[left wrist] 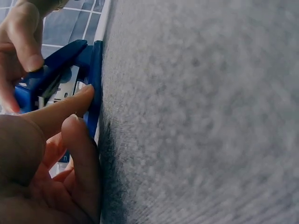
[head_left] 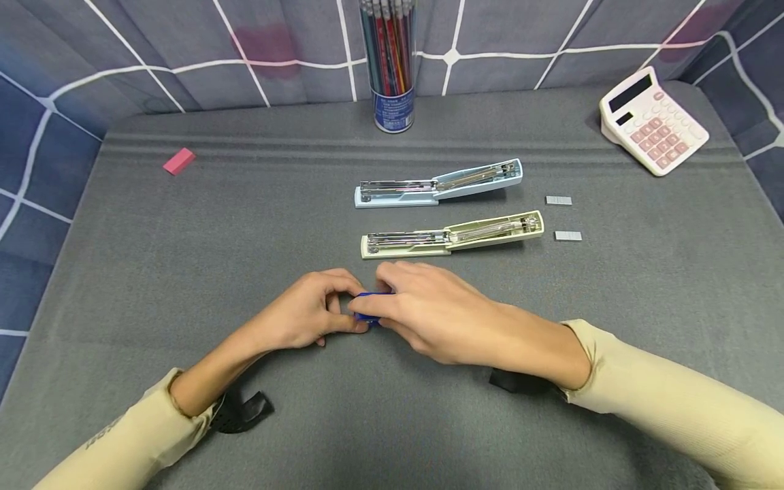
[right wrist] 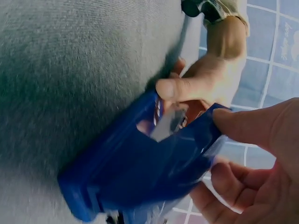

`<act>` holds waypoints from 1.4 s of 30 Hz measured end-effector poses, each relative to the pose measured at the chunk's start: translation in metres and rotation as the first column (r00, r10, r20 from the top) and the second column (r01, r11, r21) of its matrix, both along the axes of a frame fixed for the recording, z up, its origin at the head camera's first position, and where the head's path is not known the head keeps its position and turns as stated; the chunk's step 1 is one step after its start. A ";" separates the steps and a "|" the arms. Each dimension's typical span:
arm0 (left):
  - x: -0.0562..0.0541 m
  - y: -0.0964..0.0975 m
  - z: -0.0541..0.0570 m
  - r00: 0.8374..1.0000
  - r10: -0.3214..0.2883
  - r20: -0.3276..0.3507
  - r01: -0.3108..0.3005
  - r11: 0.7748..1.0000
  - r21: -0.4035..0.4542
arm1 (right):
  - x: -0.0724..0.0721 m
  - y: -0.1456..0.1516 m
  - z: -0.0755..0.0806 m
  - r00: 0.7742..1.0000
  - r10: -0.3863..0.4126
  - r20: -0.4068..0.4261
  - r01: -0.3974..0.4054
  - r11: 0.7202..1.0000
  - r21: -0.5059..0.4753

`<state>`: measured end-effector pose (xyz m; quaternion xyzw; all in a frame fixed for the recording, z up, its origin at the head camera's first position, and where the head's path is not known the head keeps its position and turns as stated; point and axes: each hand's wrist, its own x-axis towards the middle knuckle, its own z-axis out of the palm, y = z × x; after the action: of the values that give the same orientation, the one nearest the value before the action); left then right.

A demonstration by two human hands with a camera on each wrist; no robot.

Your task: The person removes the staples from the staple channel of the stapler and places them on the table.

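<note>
A blue stapler [right wrist: 135,168] stands on the grey cloth between both hands, its upper arm partly raised from its base in the left wrist view. My left hand [head_left: 312,309] pinches the base near its front end, thumb and fingers on either side. With thumb and fingers, my right hand [head_left: 435,313] grips the upper arm and hides most of the stapler from the head view. Beyond the hands, a pale green stapler [head_left: 404,254] and a light blue stapler [head_left: 398,201] lie opened out flat. Two staple strips [head_left: 559,201] lie to the right of them.
A clear-topped blue tub of pencils [head_left: 393,109] stands at the back edge. A white and pink calculator [head_left: 655,126] is at the far right, and a small pink block [head_left: 180,161] at the far left. A checked cloth [head_left: 196,34] hangs behind.
</note>
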<state>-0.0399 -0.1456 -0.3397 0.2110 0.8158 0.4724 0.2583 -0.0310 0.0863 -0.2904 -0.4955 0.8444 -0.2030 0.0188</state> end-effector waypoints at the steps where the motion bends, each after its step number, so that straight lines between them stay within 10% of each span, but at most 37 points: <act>1: 0.000 0.000 0.001 1.000 -0.004 0.001 0.004 1.000 -0.001 | 0.000 0.003 0.001 1.000 0.001 0.003 -0.001 1.000 -0.022; 12: -0.001 -0.003 0.002 0.999 -0.036 0.001 0.036 0.999 -0.005 | 0.006 0.044 0.002 0.982 0.011 -0.186 -0.048 0.980 -0.192; 26: -0.002 -0.002 0.004 0.998 -0.058 0.016 0.058 0.998 -0.015 | 0.014 0.077 0.017 0.993 -0.085 -0.085 0.072 0.986 -0.150; 35: -0.003 -0.002 0.005 0.998 -0.064 0.007 0.064 0.997 -0.035 | 0.017 0.103 0.000 0.983 -0.177 -0.042 0.144 0.896 -0.419; 42: -0.003 -0.001 0.004 0.998 -0.067 -0.001 0.067 0.997 -0.035 | 0.025 0.137 -0.021 0.943 -0.309 0.124 0.333 0.874 -0.354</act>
<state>-0.0433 -0.1462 -0.3354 0.2341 0.8168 0.4488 0.2766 -0.0058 0.2231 -0.3119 -0.3361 0.8603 -0.3744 -0.0819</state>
